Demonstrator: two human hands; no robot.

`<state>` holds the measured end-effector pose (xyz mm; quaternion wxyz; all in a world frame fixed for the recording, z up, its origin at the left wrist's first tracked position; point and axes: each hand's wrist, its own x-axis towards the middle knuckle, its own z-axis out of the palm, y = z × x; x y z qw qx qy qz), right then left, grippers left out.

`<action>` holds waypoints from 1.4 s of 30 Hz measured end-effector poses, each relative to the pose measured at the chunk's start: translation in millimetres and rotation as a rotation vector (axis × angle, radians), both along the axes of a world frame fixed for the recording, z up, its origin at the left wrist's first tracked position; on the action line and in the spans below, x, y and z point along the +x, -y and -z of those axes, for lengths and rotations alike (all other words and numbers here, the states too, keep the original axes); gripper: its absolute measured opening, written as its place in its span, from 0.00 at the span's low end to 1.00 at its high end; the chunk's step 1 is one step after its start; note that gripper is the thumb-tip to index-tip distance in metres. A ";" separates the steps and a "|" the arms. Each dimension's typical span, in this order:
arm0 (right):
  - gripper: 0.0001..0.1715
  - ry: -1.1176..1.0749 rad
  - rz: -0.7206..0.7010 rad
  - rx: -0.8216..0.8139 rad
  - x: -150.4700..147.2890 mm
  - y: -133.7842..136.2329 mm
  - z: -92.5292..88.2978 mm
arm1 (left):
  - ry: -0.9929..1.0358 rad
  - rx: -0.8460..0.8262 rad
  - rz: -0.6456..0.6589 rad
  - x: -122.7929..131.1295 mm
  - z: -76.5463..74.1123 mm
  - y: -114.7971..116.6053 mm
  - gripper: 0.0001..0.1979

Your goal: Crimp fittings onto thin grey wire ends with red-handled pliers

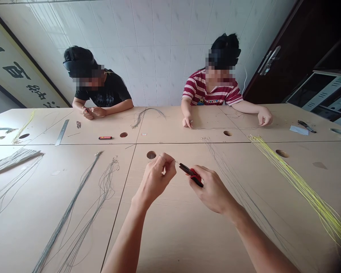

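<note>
Over the middle of the table, my left hand is closed in a pinch. A thin, pale tip pokes out from its fingertips toward the pliers; what it belongs to is too small to make out. My right hand grips pliers with dark jaws and red-and-black handles. The jaws point at the left fingertips, with a small gap between. Grey cords with metal ends lie left of my hands in bundles. To the right, thin grey cords run past my right forearm, and yellow cords lie beyond them.
Two people sit across the table, their hands on or over it. Between us are a steel ruler, a red marker-like stick, another grey bundle and a dark-handled tool. Round holes pierce the tabletop.
</note>
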<state>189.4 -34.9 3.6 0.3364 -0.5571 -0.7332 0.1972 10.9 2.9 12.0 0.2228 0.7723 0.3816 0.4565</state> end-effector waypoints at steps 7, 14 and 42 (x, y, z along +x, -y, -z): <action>0.07 0.018 0.010 0.003 -1.5 -0.3 -4.6 | -0.059 0.098 0.022 3.2 0.2 1.3 0.06; 0.06 0.014 0.007 -0.039 -1.3 0.4 -6.2 | -0.083 0.094 -0.004 3.3 -0.3 3.1 0.06; 0.08 0.121 0.050 -0.139 5.4 -1.4 -9.3 | -0.165 0.169 0.026 1.3 7.3 -0.6 0.09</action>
